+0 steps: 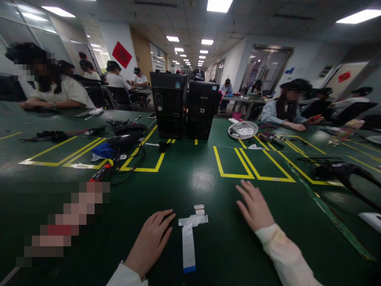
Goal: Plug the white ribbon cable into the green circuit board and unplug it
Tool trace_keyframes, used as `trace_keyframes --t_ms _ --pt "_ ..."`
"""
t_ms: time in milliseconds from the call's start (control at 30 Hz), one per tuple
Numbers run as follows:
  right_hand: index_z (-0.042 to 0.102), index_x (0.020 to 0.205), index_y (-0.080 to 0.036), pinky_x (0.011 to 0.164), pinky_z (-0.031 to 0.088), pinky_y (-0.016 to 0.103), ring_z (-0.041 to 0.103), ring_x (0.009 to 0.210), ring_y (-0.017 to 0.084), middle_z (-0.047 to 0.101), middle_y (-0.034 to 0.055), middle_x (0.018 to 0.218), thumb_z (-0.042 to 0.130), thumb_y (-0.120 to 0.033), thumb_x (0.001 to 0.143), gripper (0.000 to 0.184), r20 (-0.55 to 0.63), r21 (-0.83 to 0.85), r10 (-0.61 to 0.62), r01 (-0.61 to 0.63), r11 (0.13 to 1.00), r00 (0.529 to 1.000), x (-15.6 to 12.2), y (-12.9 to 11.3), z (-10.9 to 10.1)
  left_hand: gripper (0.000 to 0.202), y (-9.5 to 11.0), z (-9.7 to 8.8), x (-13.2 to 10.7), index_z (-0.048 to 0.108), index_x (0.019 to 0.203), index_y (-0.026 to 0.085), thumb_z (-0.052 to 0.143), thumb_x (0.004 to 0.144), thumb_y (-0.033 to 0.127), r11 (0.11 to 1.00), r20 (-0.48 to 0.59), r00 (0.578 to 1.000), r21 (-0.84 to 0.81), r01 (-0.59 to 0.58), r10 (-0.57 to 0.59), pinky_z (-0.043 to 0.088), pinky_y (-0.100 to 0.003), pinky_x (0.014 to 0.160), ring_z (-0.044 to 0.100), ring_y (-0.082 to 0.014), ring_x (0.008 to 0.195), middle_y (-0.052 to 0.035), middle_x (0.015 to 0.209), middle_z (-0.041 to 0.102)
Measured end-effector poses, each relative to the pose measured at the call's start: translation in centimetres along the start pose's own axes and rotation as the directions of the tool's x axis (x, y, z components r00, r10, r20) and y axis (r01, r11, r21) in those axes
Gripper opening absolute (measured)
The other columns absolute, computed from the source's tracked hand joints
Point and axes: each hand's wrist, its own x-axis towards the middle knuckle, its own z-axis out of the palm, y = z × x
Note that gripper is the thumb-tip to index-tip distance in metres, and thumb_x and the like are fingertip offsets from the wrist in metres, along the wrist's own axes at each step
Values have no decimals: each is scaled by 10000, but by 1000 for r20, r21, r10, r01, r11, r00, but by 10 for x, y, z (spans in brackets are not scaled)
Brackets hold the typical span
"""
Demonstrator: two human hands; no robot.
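My left hand [150, 240] lies flat on the green table [190, 174], fingers stretched out and holding nothing, just left of a white flat ribbon cable [188, 238] with a blue end. My right hand [254, 206] also rests flat and open on the table, to the right of the cable and a little farther forward. Neither hand touches the cable. A small white piece [199, 207] lies at the cable's far end.
Two black computer towers [169, 105] [202, 109] stand at the table's middle back. A white fan grille [243, 129] lies to their right, cables and a black device [122, 143] to the left. Yellow tape outlines mark the table. Other people sit around.
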Motion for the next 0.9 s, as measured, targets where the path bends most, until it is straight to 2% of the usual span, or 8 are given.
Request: trace_keyframes --t_ms 67,133,267,400,533,700,767,900 --pt "499 1279 -55 1047 263 541 226 1355 352 358 229 1405 320 -408 909 542 -90 -145 341 -351 925 936 -12 65 4 396 1 -2 0 496 1308 273 408 928 338 1000 17 1000 0 13 -13 405 -478 1007 470 -246 1219 -37 1346 506" --pt "492 1286 -32 1004 287 570 230 1340 397 345 271 1394 309 -448 893 600 -127 -244 621 -631 736 774 -34 124 3 403 2 -3 0 497 1309 261 411 922 337 1000 40 999 4 25 -25 407 -488 1003 466 -254 1225 -43 1352 503" --pt "467 1276 72 960 273 610 230 1303 478 319 349 1366 232 -455 880 700 -184 -267 769 -784 561 613 -81 193 -14 413 1 -3 1 497 1311 249 415 916 335 999 66 997 12 40 -41 406 -505 998 454 -271 1238 -51 1361 499" --pt "503 1253 79 843 380 565 433 1173 472 445 354 1270 221 -491 853 751 -75 -265 835 -819 510 545 -100 222 -26 415 1 -2 1 489 1318 256 408 919 336 999 71 997 20 42 -43 387 -501 1015 445 -266 1248 -45 1372 489" --pt "550 1249 -4 785 400 541 465 1165 445 470 315 1279 244 -571 818 775 39 -272 840 -804 529 541 -101 240 -23 418 2 -3 1 489 1317 245 409 917 333 998 88 994 19 57 -58 392 -511 1006 448 -271 1245 -53 1370 491" --pt "530 1263 -11 856 393 547 449 1190 432 456 301 1301 247 -590 782 805 116 -254 798 -759 599 591 -107 235 -18 411 1 -3 1 492 1312 260 420 915 336 999 69 996 9 52 -53 401 -504 999 448 -266 1245 -45 1368 492" --pt "527 1261 -33 896 387 551 450 1199 416 458 281 1310 254 -577 772 780 134 -238 762 -726 645 634 -113 228 -17 405 1 -2 1 496 1308 266 427 914 331 999 53 998 9 42 -43 411 -497 992 455 -262 1238 -43 1363 497" --pt "498 1260 -51 1000 359 500 423 1249 356 462 245 1326 259 -552 771 740 167 -163 598 -576 801 784 -132 212 -16 385 3 -2 1 511 1292 267 419 920 310 1000 9 1000 14 6 -6 406 -482 1001 481 -247 1209 -42 1332 523"
